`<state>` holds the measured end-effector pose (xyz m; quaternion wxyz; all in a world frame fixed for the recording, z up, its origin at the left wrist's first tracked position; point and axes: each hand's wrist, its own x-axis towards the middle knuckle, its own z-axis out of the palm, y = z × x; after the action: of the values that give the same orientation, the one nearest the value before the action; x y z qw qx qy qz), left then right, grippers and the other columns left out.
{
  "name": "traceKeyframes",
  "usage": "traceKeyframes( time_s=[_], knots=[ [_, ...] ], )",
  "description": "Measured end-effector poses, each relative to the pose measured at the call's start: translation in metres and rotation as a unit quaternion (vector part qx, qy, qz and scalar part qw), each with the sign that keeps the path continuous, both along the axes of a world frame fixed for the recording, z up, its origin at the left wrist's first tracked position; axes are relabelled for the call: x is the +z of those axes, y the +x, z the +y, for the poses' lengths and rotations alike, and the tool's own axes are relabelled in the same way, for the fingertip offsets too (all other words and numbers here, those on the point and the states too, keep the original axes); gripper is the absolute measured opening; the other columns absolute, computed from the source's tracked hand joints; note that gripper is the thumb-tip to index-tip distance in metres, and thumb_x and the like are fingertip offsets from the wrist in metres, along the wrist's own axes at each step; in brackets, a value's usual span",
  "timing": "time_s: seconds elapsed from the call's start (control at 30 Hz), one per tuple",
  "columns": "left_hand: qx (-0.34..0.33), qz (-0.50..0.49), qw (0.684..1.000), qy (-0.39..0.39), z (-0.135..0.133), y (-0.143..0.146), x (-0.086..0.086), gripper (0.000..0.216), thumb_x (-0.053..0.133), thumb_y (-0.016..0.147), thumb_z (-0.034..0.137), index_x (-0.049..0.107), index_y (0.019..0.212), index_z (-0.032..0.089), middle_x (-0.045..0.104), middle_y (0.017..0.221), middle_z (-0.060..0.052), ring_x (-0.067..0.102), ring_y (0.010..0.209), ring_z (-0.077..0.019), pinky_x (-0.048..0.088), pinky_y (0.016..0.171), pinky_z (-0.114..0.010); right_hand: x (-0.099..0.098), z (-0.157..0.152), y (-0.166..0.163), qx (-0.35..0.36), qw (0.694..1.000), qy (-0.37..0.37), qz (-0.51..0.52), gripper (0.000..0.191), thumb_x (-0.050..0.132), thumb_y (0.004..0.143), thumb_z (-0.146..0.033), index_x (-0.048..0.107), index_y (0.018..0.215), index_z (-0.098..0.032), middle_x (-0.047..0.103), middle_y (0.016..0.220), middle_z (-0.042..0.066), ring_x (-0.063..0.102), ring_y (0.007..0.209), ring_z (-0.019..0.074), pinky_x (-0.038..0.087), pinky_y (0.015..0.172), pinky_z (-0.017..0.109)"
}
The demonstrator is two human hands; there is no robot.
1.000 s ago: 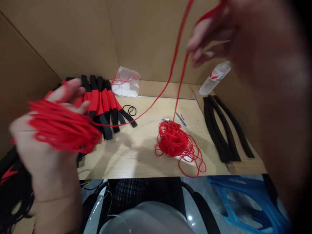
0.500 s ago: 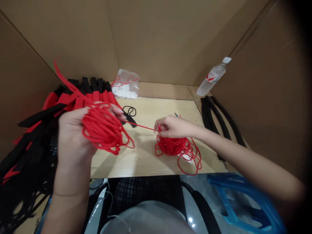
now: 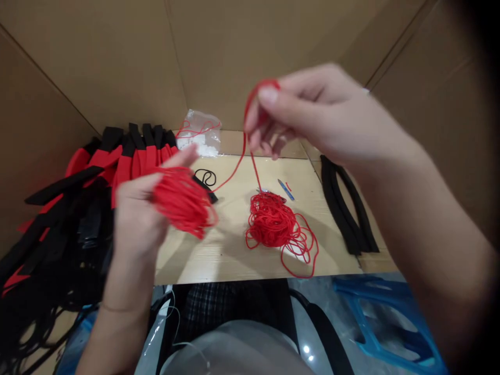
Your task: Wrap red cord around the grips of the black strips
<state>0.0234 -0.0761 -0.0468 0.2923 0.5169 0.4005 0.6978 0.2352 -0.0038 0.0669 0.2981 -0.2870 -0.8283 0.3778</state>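
Observation:
Around my left hand (image 3: 136, 213) runs a thick bundle of looped red cord (image 3: 183, 203), blurred by motion; the thumb sticks up and the other fingers are mostly behind the loops. My right hand (image 3: 297, 112), raised high over the table, pinches a strand of the same red cord (image 3: 250, 107) between thumb and fingers. From the pinch one length droops to the bundle at my left hand, and another drops to a tangled pile of red cord (image 3: 273, 221) on the table. A metal tool, partly covered, lies at the pile's back edge.
Red and black strips (image 3: 133, 156) are heaped at left. A clear bag of white pieces (image 3: 199, 135) stands at the back, near a black cord loop (image 3: 205, 177). A blue blade-like tool (image 3: 286, 189) and black tubes (image 3: 347, 208) lie right. Cardboard walls (image 3: 273, 62) enclose the table.
My right hand has risen from the pile, drawing a strand up with it. My left hand with its bundle has shifted slightly right, and the strand between the hands has gone from taut to slack.

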Motion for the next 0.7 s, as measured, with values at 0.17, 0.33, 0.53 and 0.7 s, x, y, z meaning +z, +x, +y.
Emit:
traceKeyframes(
  time_s=[0.17,0.33,0.53,0.7],
  knots=[
    [-0.174,0.105,0.978,-0.051,0.005,0.039,-0.013,0.007,0.077,0.075,0.024,0.080,0.081,0.021,0.078,0.089,-0.006,0.073,0.090,-0.0248,0.061,0.079,-0.033,0.032,-0.037,-0.037,0.119,0.984,0.106,0.075,0.056,0.020,0.096,-0.052,0.061,0.078,-0.019,0.056,0.069,-0.007,0.064,0.070,0.0061,0.049,0.063,0.019],
    [-0.097,-0.005,0.995,0.017,0.005,0.013,-0.003,0.020,0.072,0.080,0.040,0.078,0.078,0.022,0.075,0.079,-0.006,0.072,0.087,-0.0262,0.062,0.073,-0.038,-0.033,-0.005,-0.014,0.075,0.996,0.021,0.038,0.020,0.056,0.078,-0.015,0.063,0.096,-0.017,0.062,0.079,-0.003,0.058,0.066,0.0074,0.044,0.052,0.016],
    [-0.071,-0.060,0.996,0.014,-0.002,0.009,0.018,0.026,0.077,0.072,0.047,0.075,0.071,0.021,0.071,0.083,-0.002,0.070,0.082,-0.0197,0.059,0.078,-0.031,-0.146,-0.003,-0.023,0.106,0.986,-0.052,-0.117,0.035,0.068,0.083,-0.033,0.066,0.113,-0.015,0.063,0.080,0.001,0.055,0.067,0.0128,0.047,0.063,0.026],
    [-0.057,-0.050,0.997,-0.015,-0.002,0.014,0.022,0.026,0.081,0.066,0.049,0.073,0.068,0.025,0.069,0.083,-0.001,0.068,0.075,-0.0178,0.058,0.073,-0.028,-0.183,-0.024,-0.064,0.083,0.996,0.031,-0.006,0.042,0.067,0.086,-0.042,0.062,0.122,-0.020,0.061,0.111,0.008,0.059,0.097,0.0209,0.050,0.085,0.034]
  ],
)
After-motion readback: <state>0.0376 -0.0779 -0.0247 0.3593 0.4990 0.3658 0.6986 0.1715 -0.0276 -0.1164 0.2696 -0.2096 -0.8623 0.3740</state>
